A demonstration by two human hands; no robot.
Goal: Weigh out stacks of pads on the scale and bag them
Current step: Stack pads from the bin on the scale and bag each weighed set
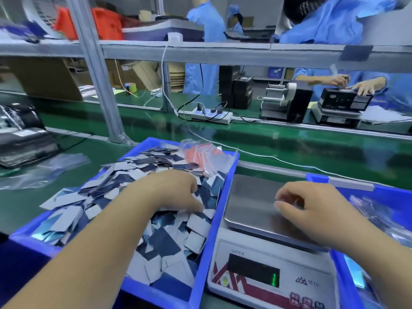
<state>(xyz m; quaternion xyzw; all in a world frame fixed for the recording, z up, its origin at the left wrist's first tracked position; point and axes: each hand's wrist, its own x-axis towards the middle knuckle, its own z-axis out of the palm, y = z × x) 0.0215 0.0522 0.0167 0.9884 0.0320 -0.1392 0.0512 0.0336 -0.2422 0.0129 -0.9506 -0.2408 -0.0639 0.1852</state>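
Note:
A blue bin (219, 192) in front of me is heaped with loose grey and dark blue pads (104, 190). My left hand (171, 189) lies on top of the heap, fingers curled down into the pads near the bin's right wall. To the right stands a white digital scale (270, 275) with a bare steel pan (252, 197). My right hand (312, 208) hovers over the pan, fingers loosely curled and holding nothing. A bundle of small red-topped bags (204, 156) lies at the far end of the bin.
A second blue bin (392, 192) holding clear bags stands right of the scale. Clear bags (44, 168) lie on the green belt at left. Beyond are a power strip (211, 114), a label dispenser (287, 103) and people in blue coats working.

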